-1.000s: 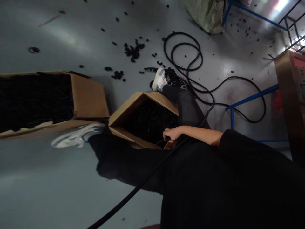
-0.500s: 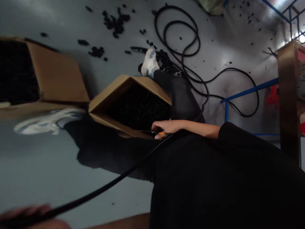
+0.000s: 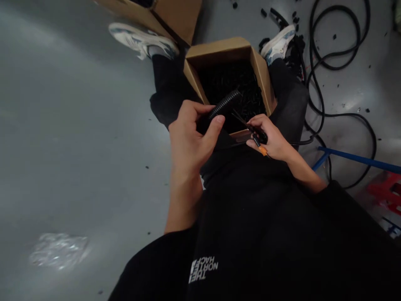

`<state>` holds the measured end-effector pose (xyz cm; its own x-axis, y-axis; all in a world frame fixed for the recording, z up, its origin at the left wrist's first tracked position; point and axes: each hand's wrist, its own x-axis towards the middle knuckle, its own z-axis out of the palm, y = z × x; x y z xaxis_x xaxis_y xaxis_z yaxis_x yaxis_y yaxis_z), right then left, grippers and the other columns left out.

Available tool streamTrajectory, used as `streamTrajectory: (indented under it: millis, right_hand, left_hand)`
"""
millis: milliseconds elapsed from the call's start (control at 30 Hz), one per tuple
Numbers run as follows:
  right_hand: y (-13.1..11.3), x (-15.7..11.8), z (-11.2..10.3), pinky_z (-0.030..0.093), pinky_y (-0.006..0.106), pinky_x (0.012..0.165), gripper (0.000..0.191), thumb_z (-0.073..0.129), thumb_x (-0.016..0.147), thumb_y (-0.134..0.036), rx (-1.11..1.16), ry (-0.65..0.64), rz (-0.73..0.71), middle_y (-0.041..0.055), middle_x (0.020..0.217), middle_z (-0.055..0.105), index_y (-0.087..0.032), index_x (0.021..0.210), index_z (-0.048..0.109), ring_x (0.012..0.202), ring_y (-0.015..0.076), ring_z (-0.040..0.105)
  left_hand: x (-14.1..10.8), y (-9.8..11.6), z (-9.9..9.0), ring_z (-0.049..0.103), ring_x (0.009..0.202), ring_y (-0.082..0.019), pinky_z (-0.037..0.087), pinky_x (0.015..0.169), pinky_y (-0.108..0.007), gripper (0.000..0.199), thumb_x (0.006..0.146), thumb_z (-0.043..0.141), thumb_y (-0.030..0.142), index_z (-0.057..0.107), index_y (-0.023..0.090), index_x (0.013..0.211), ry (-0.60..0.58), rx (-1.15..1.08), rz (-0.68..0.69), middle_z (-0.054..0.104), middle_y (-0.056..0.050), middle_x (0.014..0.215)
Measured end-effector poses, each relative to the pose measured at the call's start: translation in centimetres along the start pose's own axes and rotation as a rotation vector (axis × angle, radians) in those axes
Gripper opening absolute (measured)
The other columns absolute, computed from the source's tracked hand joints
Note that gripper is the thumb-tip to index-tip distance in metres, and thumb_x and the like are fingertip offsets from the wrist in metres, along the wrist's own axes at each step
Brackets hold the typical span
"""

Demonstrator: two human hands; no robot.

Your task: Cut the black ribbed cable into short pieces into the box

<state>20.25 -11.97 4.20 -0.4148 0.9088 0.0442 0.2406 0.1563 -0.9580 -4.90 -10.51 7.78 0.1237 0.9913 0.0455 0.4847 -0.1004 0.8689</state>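
Observation:
My left hand [image 3: 191, 133] is shut around a black corrugated tube [image 3: 224, 105], whose free end sticks out above a cardboard box [image 3: 219, 48]. My right hand [image 3: 269, 140] grips a pair of orange-handled scissors [image 3: 246, 123], with the blades pointing toward the tube. The blades and tube are close together, but I cannot tell whether they touch. The box stands between my legs, filled with black tube pieces [image 3: 232, 79]. My fingers hide part of the scissors.
My shoes [image 3: 278, 44] rest on the grey floor beside the box, with another shoe [image 3: 140, 39] to the left. A second cardboard box [image 3: 175, 16] stands at the top. A black cable [image 3: 341, 117], scattered black pieces, a blue rail [image 3: 354, 155] and a red object [image 3: 388, 188] lie right.
The view has turned from sideways to my feet at the top. My left hand has come in holding the tube, and my right hand with the scissors has moved beside it.

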Motion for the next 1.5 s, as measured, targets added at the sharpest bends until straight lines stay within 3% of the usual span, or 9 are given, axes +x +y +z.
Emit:
streamTrajectory:
  millis: [100,200,333,633,900,1200,1300,1433,1500]
  right_hand:
    - [-0.6,0.0,0.3,0.06,0.031,0.086,0.043,0.075,0.1,-0.053,-0.035,0.013,0.035,0.0071,0.129,0.062,-0.025,0.128,0.057,0.101,0.0147,0.062]
    - [-0.7,0.0,0.6,0.06,0.032,0.087,0.042,0.076,0.1,-0.05,-0.021,0.022,0.056,0.0063,0.13,0.062,-0.025,0.128,0.057,0.099,0.0137,0.063]
    - [-0.5,0.0,0.8,0.061,0.031,0.086,0.038,0.076,0.1,-0.047,-0.023,0.031,0.043,0.0055,0.127,0.064,-0.025,0.126,0.058,0.101,0.0142,0.065]
    - [-0.3,-0.7,1.3,0.062,0.032,0.076,0.027,0.066,0.106,-0.037,-0.271,0.147,-0.157,0.0054,0.129,0.067,-0.027,0.13,0.059,0.081,0.0112,0.063]
    - [-3.4,0.3,-0.4,0.062,0.052,0.102,0.027,0.069,0.102,-0.032,-0.42,0.01,-0.337,0.0105,0.134,0.065,-0.025,0.123,0.055,0.122,0.0282,0.07]
    - [-3.1,-0.2,-0.1,0.066,0.034,0.082,0.028,0.065,0.111,-0.044,-0.512,0.015,-0.346,0.0068,0.118,0.073,-0.024,0.129,0.061,0.1,0.0207,0.076]
    - [-3.0,-0.2,-0.2,0.066,0.032,0.079,0.027,0.065,0.111,-0.044,-0.499,0.006,-0.312,0.0061,0.117,0.072,-0.024,0.129,0.06,0.097,0.0189,0.076]
    - [-3.2,0.3,-0.2,0.064,0.031,0.073,0.034,0.068,0.108,-0.05,-0.395,-0.076,-0.204,0.0063,0.125,0.069,-0.023,0.124,0.056,0.091,0.0161,0.073]
    - [-3.1,0.6,-0.3,0.063,0.03,0.075,0.03,0.066,0.108,-0.049,-0.368,-0.109,-0.157,0.0046,0.122,0.069,-0.024,0.122,0.057,0.091,0.0154,0.072]
  left_hand:
    - [-0.2,0.3,0.5,0.07,0.085,-0.017,0.055,0.079,-0.032,0.027,0.102,0.078,0.048,0.069,0.024,0.112,0.12,0.07,-0.023,0.075,-0.001,0.099]
    - [-0.3,0.0,0.8,0.069,0.083,-0.016,0.056,0.08,-0.031,0.025,0.103,0.076,0.045,0.07,0.023,0.114,0.086,0.062,-0.02,0.074,-0.001,0.099]
    - [-0.5,-0.3,0.4,0.075,0.101,-0.021,0.061,0.091,-0.032,0.03,0.103,0.075,0.048,0.069,0.023,0.12,-0.005,0.052,0.013,0.078,-0.004,0.112]
    - [-1.0,0.7,-0.2,0.078,0.101,-0.02,0.063,0.09,-0.03,0.045,0.111,0.057,0.062,0.074,0.022,0.121,-0.034,0.007,0.054,0.082,-0.007,0.112]
    - [-1.4,0.6,-0.7,0.08,0.09,-0.021,0.066,0.086,-0.033,0.047,0.105,0.066,0.067,0.078,0.022,0.105,-0.27,-0.186,0.128,0.083,-0.007,0.1]
    - [-2.1,-0.5,-0.8,0.079,0.096,-0.023,0.066,0.091,-0.038,0.051,0.106,0.058,0.074,0.073,0.026,0.108,-0.074,-0.078,0.102,0.08,-0.006,0.104]
    - [-1.4,0.0,-1.0,0.077,0.091,-0.021,0.064,0.089,-0.034,0.053,0.11,0.051,0.07,0.073,0.022,0.109,-0.158,-0.084,0.13,0.079,-0.006,0.098]
    - [-0.5,-0.4,-0.7,0.067,0.067,-0.016,0.057,0.068,-0.028,0.063,0.112,0.042,0.073,0.073,0.02,0.098,-0.408,-0.168,0.144,0.07,-0.003,0.076]
    - [-0.2,-1.2,-0.5,0.062,0.061,-0.015,0.053,0.061,-0.028,0.067,0.111,0.04,0.077,0.07,0.021,0.092,-0.433,-0.211,0.113,0.066,-0.002,0.071]
